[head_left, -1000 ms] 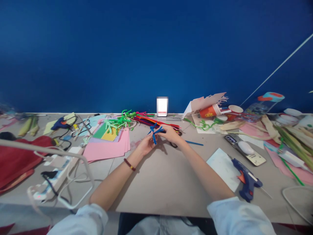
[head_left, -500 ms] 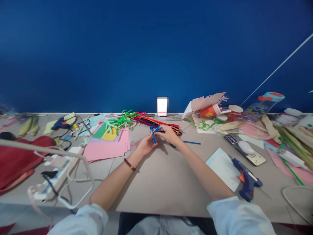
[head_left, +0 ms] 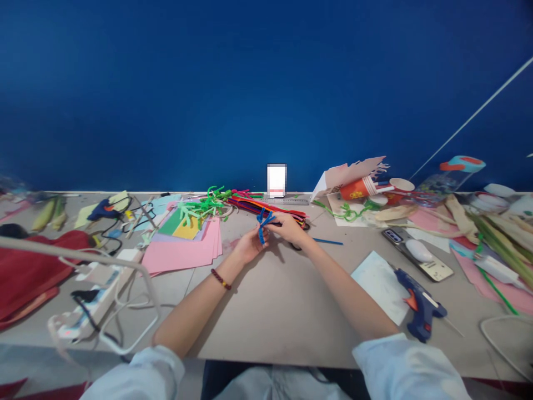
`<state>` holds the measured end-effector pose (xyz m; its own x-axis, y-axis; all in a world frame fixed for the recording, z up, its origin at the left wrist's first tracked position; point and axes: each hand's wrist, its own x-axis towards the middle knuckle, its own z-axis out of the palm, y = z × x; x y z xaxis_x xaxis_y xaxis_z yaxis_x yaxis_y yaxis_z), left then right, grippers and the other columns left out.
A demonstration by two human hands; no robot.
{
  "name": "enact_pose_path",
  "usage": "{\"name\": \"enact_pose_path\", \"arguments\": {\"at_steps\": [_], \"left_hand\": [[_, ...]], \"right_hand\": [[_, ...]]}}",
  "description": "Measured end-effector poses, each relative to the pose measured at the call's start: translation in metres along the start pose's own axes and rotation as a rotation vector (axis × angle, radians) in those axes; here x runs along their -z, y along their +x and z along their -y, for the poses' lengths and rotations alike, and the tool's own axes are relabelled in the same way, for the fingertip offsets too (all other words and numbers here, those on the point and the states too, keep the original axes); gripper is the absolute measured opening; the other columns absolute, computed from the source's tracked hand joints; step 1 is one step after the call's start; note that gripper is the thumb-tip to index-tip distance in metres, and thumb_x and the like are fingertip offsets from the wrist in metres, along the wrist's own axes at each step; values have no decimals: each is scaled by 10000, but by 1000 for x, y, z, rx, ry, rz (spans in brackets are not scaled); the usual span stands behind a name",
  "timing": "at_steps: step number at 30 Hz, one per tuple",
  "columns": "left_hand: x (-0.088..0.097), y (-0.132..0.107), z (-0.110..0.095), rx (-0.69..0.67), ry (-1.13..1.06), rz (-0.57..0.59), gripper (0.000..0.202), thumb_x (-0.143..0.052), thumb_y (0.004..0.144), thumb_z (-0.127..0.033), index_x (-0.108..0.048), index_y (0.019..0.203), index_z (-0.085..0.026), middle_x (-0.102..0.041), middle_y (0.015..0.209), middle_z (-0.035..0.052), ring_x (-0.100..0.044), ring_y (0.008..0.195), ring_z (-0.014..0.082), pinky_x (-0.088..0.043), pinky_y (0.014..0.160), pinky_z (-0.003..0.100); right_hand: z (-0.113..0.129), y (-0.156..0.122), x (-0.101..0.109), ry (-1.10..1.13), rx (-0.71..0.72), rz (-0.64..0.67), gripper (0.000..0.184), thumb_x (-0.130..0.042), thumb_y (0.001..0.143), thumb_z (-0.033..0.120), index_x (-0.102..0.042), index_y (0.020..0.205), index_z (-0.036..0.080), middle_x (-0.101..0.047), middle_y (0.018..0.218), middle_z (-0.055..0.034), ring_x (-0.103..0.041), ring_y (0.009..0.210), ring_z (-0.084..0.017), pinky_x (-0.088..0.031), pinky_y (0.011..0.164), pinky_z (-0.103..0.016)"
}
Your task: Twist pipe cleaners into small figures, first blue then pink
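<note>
I see both forearms reaching forward, slanting inward toward the blue pipe-cleaner piece [head_left: 261, 228]. The left hand [head_left: 250, 245] grips it from its near left, fingers curled; the right hand [head_left: 288, 229] pinches from its right, back upward, wrist nearly straight.

Blue wall [head_left: 233, 89] behind grey table [head_left: 270, 316]

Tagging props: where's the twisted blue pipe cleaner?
Head view, centre: blue pipe cleaner held between left hand and right hand, in front of the multicoloured bundle.

Front tabletop [head_left: 270, 316] free — glue gun [head_left: 422, 315] rightward
</note>
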<state>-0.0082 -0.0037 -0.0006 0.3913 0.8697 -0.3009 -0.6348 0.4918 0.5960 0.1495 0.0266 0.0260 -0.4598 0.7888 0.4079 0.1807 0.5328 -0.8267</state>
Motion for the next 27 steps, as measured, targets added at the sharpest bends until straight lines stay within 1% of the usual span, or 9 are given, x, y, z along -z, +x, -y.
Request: {"name": "enact_pose_path", "arguments": {"at_steps": [6,10,13,16,20,24,27], "left_hand": [[1,1,1,-5,-2,-19,131,-564,840,-213,-576,734,-136,-527,609,22,-524,555,113,-427,513,240],[1,1,2,-19,-10,-39,106,-573,837,-198,-584,755,-132,-544,614,16,-534,549,104,-426,494,227],[0,1,2,-58,-15,-53,80,-583,828,-175,-591,765,-127,-554,612,8,-544,546,100,-415,464,215],[0,2,2,-87,-17,-82,58,-593,825,-172,-600,787,-129,-570,618,2,-547,536,96,-419,459,211],[3,4,3,-91,-19,-102,39,-601,820,-166,-608,804,-131,-595,642,4,-563,548,94,-439,487,208],[4,4,3,-86,-35,-82,36,-602,818,-163,-609,804,-130,-595,652,7,-561,551,94,-433,486,205],[2,2,2,-61,-35,-37,60,-580,833,-172,-602,796,-130,-574,630,9,-554,550,102,-432,482,211]], "right_hand": [[-3,1,-1,0,16,-18,124,-614,793,209,-727,838,192,-697,856,-45,-632,822,-170,-464,798,-287],[-7,2,-5,-63,37,-46,105,-615,797,199,-716,790,171,-678,770,-47,-615,739,-159,-460,717,-272],[-8,1,-8,-111,60,-85,99,-617,800,191,-705,764,161,-650,712,-36,-589,686,-147,-442,662,-258],[-7,1,-10,-115,64,-104,85,-615,803,175,-693,775,158,-648,725,-33,-588,695,-144,-438,666,-254],[-7,1,-10,-107,73,-111,55,-637,783,152,-680,749,158,-647,728,-29,-592,700,-145,-442,677,-255],[-9,2,-9,-87,88,-122,58,-637,777,133,-677,742,157,-656,741,-29,-604,710,-145,-452,689,-256],[-12,2,-8,-50,109,-108,78,-623,781,120,-684,752,158,-672,760,-34,-618,731,-148,-463,710,-260]]}}
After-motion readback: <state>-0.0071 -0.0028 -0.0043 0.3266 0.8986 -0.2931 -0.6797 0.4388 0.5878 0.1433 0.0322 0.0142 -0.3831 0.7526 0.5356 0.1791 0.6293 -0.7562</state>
